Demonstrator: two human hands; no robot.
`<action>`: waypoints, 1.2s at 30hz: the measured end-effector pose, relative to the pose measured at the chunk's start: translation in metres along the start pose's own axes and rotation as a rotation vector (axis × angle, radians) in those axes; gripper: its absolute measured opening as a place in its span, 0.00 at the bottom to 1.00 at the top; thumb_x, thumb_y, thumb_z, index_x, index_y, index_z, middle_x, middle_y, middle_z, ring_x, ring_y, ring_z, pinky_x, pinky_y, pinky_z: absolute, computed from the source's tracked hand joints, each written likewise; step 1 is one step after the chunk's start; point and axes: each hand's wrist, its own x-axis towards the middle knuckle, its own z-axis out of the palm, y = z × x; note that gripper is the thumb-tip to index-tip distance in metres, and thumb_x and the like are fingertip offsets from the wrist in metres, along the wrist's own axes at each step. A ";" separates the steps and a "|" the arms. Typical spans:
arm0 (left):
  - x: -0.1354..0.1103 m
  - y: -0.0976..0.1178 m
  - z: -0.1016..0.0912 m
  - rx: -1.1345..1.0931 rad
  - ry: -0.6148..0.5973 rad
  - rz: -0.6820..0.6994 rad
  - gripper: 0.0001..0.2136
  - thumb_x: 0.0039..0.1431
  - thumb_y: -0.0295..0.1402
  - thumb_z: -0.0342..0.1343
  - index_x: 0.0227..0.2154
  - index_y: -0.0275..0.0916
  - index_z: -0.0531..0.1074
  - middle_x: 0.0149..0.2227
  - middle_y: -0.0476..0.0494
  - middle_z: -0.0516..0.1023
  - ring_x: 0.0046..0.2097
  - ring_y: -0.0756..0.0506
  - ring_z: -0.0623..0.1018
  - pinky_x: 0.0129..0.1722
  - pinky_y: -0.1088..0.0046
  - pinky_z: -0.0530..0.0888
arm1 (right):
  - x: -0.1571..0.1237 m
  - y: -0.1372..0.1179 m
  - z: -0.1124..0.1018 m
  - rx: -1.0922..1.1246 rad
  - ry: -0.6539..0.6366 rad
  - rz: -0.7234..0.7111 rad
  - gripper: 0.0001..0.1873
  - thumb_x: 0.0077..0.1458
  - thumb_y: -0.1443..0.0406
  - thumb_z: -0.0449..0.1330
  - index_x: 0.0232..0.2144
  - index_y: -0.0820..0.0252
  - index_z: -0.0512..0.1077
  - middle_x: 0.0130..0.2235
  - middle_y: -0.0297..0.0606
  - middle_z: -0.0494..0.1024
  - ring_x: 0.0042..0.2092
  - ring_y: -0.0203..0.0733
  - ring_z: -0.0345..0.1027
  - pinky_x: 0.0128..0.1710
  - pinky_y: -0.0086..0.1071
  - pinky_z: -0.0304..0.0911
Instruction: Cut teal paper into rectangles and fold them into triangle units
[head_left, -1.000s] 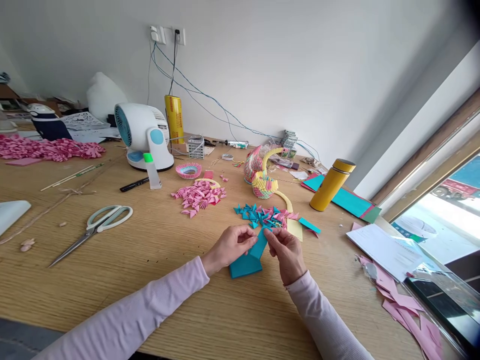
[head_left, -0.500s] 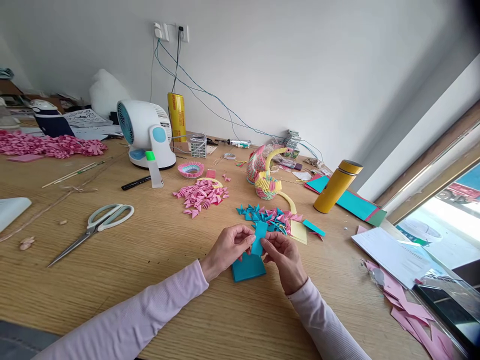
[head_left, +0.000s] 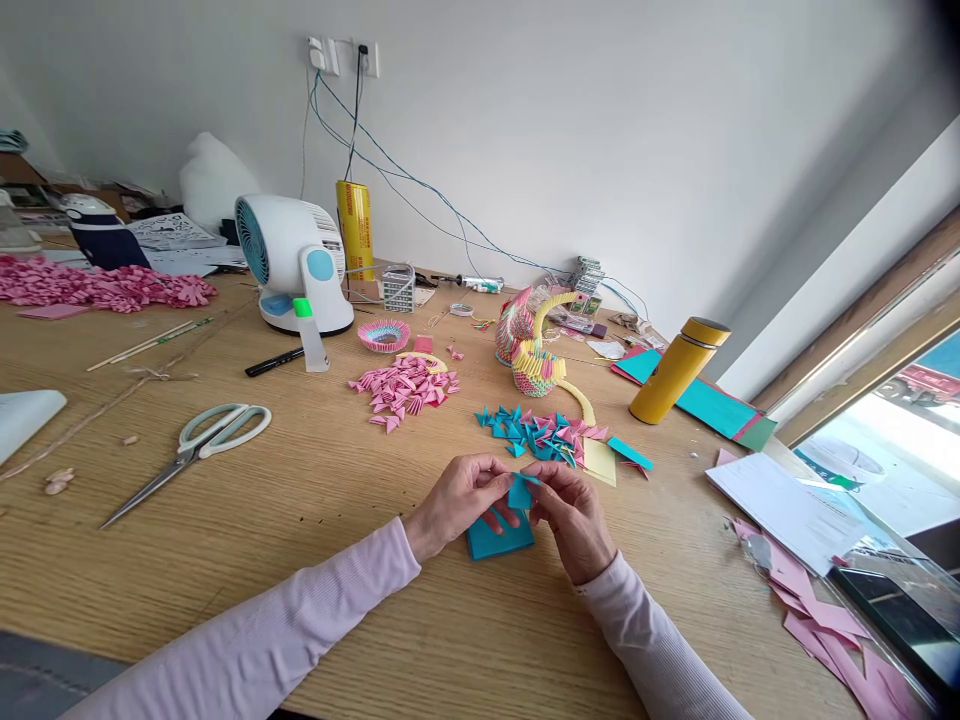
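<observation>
A small blue paper slip [head_left: 519,492], its top part folded over, is pinched between my two hands. My left hand [head_left: 463,500] grips its left side with thumb and fingers. On the right side, my right hand [head_left: 571,515] holds it the same way. Just below lies a stack of blue paper [head_left: 501,538] on the table, partly covered by my left fingers. Beyond my hands sits a pile of blue folded paper triangles [head_left: 529,432] mixed with pink ones. A yellow paper sheet [head_left: 600,460] lies beside that pile.
Scissors [head_left: 199,450] lie at left. Pink folded pieces [head_left: 405,388], a pink paper bowl [head_left: 384,336] and folded-paper figures [head_left: 536,370] are farther back. A white fan [head_left: 292,262] stands behind. To the right are a yellow flask [head_left: 679,370] and pink paper strips [head_left: 810,605].
The blue slip, held upright and flat before, is now bent over at its top and looks shorter. My hands have stayed in nearly the same place.
</observation>
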 end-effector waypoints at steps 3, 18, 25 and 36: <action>0.000 -0.001 0.000 -0.046 -0.014 0.006 0.16 0.51 0.44 0.58 0.28 0.34 0.68 0.24 0.47 0.76 0.25 0.47 0.79 0.21 0.77 0.73 | 0.000 0.000 -0.001 -0.014 -0.002 -0.012 0.10 0.46 0.58 0.66 0.26 0.59 0.76 0.25 0.31 0.72 0.23 0.31 0.62 0.20 0.24 0.63; -0.002 0.002 -0.001 -0.079 -0.089 -0.062 0.19 0.47 0.41 0.64 0.36 0.32 0.72 0.32 0.40 0.80 0.35 0.43 0.81 0.32 0.70 0.77 | -0.001 -0.001 -0.004 -0.279 0.018 -0.133 0.07 0.50 0.62 0.61 0.29 0.60 0.76 0.27 0.34 0.73 0.23 0.32 0.64 0.22 0.27 0.66; -0.001 -0.003 0.001 0.127 -0.042 0.044 0.16 0.49 0.42 0.62 0.33 0.33 0.72 0.27 0.43 0.79 0.31 0.43 0.81 0.28 0.72 0.77 | -0.001 -0.010 -0.008 -0.498 0.028 -0.175 0.15 0.54 0.57 0.58 0.38 0.60 0.76 0.33 0.39 0.76 0.33 0.40 0.69 0.29 0.31 0.65; -0.003 -0.007 0.007 0.128 -0.017 0.075 0.13 0.45 0.33 0.65 0.34 0.34 0.72 0.29 0.44 0.79 0.32 0.44 0.81 0.33 0.71 0.77 | 0.004 -0.002 -0.005 -0.344 0.090 -0.165 0.16 0.48 0.53 0.63 0.22 0.60 0.77 0.23 0.35 0.75 0.27 0.39 0.65 0.27 0.30 0.62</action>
